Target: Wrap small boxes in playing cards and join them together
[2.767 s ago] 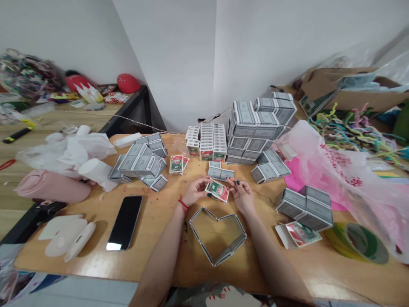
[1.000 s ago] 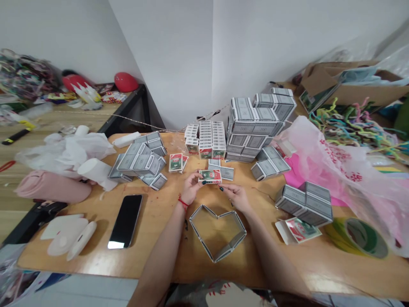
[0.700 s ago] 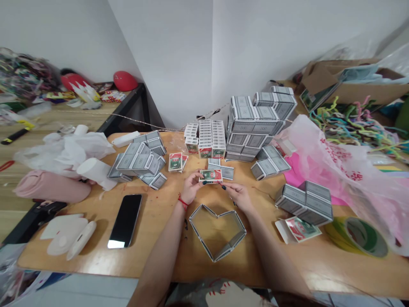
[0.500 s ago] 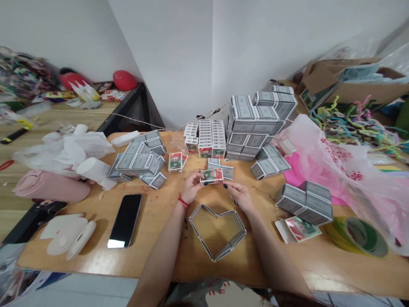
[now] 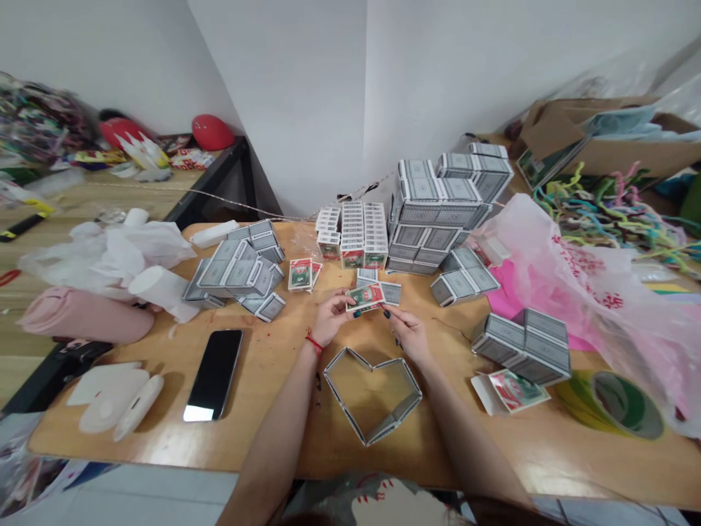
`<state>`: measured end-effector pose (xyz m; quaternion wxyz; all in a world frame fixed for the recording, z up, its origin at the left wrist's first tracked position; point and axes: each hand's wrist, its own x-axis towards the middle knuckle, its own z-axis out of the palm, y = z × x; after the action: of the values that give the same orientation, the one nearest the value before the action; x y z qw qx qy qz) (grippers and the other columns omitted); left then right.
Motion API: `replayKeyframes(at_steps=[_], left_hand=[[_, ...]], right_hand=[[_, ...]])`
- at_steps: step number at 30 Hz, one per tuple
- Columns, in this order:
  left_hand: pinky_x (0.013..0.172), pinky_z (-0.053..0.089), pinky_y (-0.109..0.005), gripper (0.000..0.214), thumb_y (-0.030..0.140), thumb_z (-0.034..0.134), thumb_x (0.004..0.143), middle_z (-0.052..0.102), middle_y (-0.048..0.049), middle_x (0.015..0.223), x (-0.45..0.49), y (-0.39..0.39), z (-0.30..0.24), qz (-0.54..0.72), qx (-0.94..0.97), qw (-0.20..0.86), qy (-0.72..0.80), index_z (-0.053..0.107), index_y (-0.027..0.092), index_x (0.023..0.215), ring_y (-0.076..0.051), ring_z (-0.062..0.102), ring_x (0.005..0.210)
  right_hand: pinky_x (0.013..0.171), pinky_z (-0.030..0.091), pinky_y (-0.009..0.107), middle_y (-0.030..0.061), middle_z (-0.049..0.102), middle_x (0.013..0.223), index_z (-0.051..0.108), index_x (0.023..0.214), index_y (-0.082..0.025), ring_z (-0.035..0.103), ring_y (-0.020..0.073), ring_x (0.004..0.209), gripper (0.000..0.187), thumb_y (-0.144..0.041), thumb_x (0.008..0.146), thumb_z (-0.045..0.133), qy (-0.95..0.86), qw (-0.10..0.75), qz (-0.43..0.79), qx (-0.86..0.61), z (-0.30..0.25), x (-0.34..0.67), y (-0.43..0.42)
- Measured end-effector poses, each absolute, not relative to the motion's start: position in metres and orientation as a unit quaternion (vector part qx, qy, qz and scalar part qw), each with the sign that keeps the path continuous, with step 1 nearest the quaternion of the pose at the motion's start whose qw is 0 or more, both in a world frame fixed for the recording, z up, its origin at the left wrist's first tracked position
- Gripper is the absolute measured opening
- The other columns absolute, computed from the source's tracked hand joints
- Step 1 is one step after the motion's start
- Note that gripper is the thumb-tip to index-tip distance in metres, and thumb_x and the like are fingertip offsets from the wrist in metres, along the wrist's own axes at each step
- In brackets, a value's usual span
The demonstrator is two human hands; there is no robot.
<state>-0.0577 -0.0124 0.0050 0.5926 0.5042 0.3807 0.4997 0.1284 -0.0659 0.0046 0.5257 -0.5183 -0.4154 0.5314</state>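
My left hand grips a small red-and-green pack of cards by its left end, a little above the wooden table. Just right of the pack, my right hand has its fingers pinched together near the pack's lower right corner; whether it touches the pack I cannot tell. A heart-shaped frame of card packs lies on the table just below both hands. Flat grey packs lie right behind the held one.
Grey card cartons are stacked at the back, left and right. A black phone lies at the left, an opened card box and a green tape roll at the right, beside a pink plastic bag.
The pack has gone from between both hands, lying flat over the heart frame, up and back toward the grey packs. The right hand has shifted to its lower right corner.
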Motion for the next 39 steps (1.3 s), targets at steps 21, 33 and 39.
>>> replayKeyframes(at_steps=[21, 33, 39], left_hand=[[0.072, 0.045, -0.028, 0.047, 0.033, 0.070, 0.059, 0.061, -0.0086, 0.103, -0.054, -0.007, 0.013, 0.413, 0.504, 0.600, 0.465, 0.060, 0.014, 0.101, -0.016, 0.056, 0.083], [0.075, 0.045, -0.028, 0.043, 0.031, 0.071, 0.059, 0.061, -0.0086, 0.105, -0.053, -0.009, 0.017, 0.434, 0.505, 0.585, 0.463, 0.063, 0.015, 0.098, -0.018, 0.057, 0.087], [0.084, 0.043, -0.032, 0.048, 0.032, 0.071, 0.059, 0.059, -0.0092, 0.108, -0.051, -0.008, 0.010, 0.447, 0.501, 0.583, 0.458, 0.061, 0.015, 0.102, -0.020, 0.056, 0.095]], right_hand=[[0.046, 0.036, 0.019, -0.0018, 0.053, 0.062, 0.051, 0.120, -0.019, 0.037, 0.0073, 0.045, 0.044, -0.023, 0.079, 0.037, -0.597, 0.457, 0.382, -0.537, 0.001, 0.120, -0.071], [0.050, 0.038, 0.022, -0.0024, 0.048, 0.055, 0.037, 0.130, -0.021, 0.043, 0.0115, 0.044, 0.057, -0.012, 0.074, 0.031, -0.683, 0.341, 0.231, -0.604, -0.006, 0.118, -0.071], [0.051, 0.040, 0.023, 0.0010, 0.060, 0.065, 0.035, 0.131, -0.024, 0.049, 0.0130, 0.046, 0.057, -0.014, 0.075, 0.032, -0.668, 0.325, 0.211, -0.635, -0.011, 0.116, -0.070]])
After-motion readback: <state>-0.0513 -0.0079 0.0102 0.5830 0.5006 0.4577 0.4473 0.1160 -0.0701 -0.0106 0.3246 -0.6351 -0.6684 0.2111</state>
